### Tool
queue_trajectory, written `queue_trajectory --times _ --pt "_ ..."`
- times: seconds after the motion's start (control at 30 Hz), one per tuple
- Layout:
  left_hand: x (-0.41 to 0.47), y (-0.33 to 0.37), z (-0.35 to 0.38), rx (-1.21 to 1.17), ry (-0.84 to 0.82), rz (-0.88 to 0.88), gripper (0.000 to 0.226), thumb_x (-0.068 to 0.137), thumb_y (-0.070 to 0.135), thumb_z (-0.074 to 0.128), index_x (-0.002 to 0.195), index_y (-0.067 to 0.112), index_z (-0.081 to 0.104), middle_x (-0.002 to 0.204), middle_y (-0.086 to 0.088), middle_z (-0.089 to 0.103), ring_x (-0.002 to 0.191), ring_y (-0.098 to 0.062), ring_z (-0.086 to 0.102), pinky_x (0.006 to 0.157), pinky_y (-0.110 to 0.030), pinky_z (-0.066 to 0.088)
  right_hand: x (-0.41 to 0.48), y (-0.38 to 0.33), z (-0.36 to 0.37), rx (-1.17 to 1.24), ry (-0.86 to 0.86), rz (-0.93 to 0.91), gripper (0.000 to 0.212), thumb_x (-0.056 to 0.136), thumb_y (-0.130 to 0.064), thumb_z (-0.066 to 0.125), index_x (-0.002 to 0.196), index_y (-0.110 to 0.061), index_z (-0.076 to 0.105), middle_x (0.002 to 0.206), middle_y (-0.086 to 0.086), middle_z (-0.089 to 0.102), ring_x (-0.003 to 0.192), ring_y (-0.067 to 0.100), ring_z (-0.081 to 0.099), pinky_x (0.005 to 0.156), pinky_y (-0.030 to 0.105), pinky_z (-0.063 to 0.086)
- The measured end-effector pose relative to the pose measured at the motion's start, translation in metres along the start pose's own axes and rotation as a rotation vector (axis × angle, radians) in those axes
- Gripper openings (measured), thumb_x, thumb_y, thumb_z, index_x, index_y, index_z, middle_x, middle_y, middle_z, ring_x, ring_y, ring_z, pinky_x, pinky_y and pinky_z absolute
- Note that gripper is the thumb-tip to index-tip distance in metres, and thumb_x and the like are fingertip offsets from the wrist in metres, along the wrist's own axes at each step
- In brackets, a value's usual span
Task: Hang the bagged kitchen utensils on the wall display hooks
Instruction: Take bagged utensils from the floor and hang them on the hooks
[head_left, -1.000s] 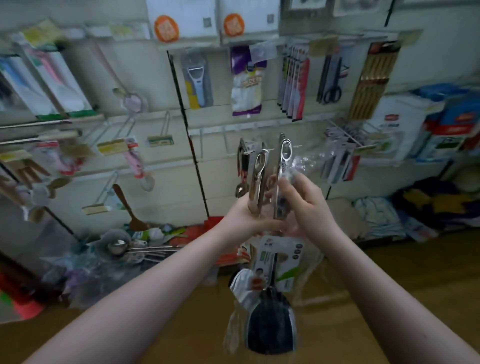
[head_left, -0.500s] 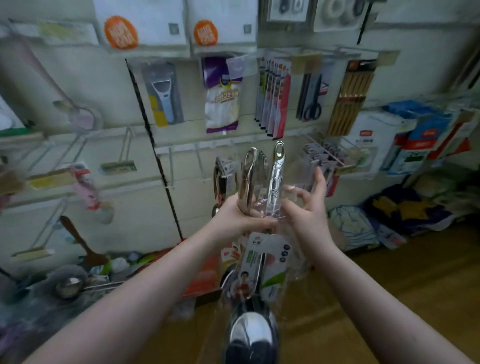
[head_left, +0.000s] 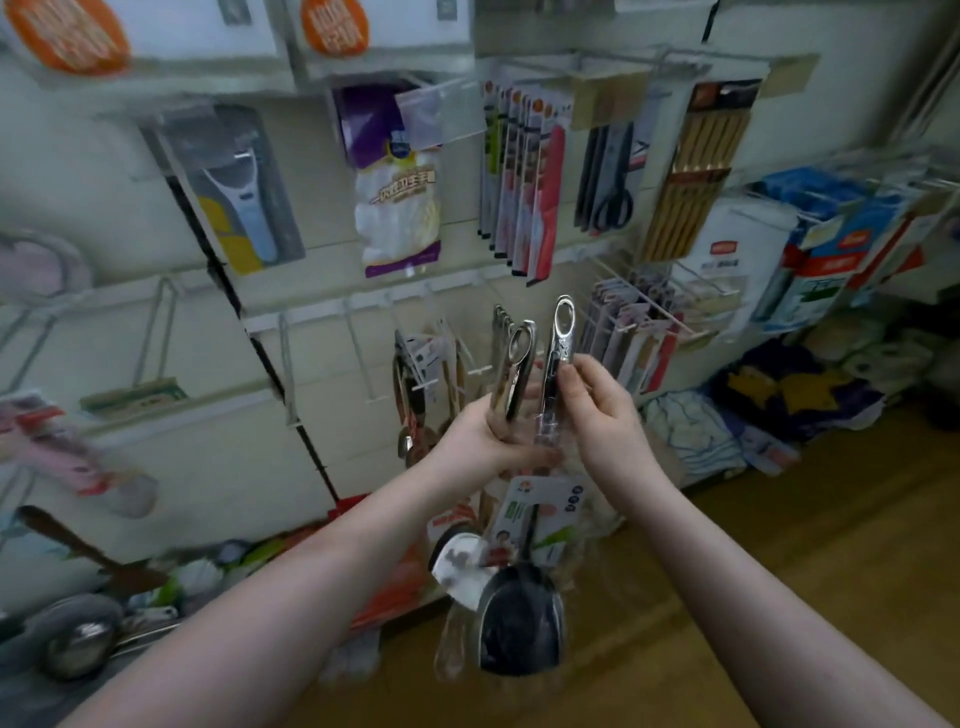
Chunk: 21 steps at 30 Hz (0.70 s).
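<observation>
My left hand (head_left: 485, 434) grips a bunch of bagged utensils (head_left: 511, 364) by their steel handles, whose loop ends point up. Their clear bags, paper labels and a black spatula head (head_left: 519, 626) hang below my hands. My right hand (head_left: 597, 400) pinches one separate steel handle (head_left: 558, 348) in its clear bag, held upright just right of the bunch. Behind the handles, white wire hooks (head_left: 475, 371) stick out of the wall panel, some carrying hung utensils (head_left: 415, 384).
Packaged peelers (head_left: 241, 192), gloves (head_left: 397, 197), knives (head_left: 522, 176), scissors (head_left: 610, 176) and chopsticks (head_left: 691, 171) hang on the upper row. Bare hooks (head_left: 288, 374) are to the left. Ladles and bags (head_left: 83, 644) lie in a heap at lower left; cloth (head_left: 691, 431) is piled on the right.
My right hand went from spread fingers beside the bunch to pinching one handle and drawing it slightly apart. The view moved closer to the wall and shifted right.
</observation>
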<state>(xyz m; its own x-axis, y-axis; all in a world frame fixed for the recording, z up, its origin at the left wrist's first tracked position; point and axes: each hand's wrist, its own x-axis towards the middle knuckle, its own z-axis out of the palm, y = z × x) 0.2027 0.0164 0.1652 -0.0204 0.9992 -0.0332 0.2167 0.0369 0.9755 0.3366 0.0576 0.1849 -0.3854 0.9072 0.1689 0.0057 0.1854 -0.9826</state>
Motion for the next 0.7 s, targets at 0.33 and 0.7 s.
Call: queue_trajectory --times 0.33,0.7 --pt "0.088 -0.010 0.009 0.043 0.161 -0.153 0.023 0.075 0.006 0.077 0.096 0.007 0.068 0.074 0.000 0.069 0.066 -0.009 0.066 0.060 -0.021 0.050 0.108 0.037 -0.026 0.084 -0.133 0.113 0.026 0.102 -0.015 0.039 0.090 -0.002 0.059 0.072 0.004 0.063 0.059 0.001 0.060 0.056 0.015 0.048" --pt "0.141 -0.014 0.018 -0.093 0.349 -0.357 0.030 0.075 0.023 0.079 0.102 0.014 0.071 0.088 0.002 0.074 0.085 -0.012 0.069 0.079 -0.027 0.054 0.186 0.068 -0.042 0.126 -0.292 0.142 0.024 0.100 -0.019 0.043 0.084 -0.015 0.060 0.072 -0.004 0.063 0.063 0.002 0.060 0.062 0.018 0.048"
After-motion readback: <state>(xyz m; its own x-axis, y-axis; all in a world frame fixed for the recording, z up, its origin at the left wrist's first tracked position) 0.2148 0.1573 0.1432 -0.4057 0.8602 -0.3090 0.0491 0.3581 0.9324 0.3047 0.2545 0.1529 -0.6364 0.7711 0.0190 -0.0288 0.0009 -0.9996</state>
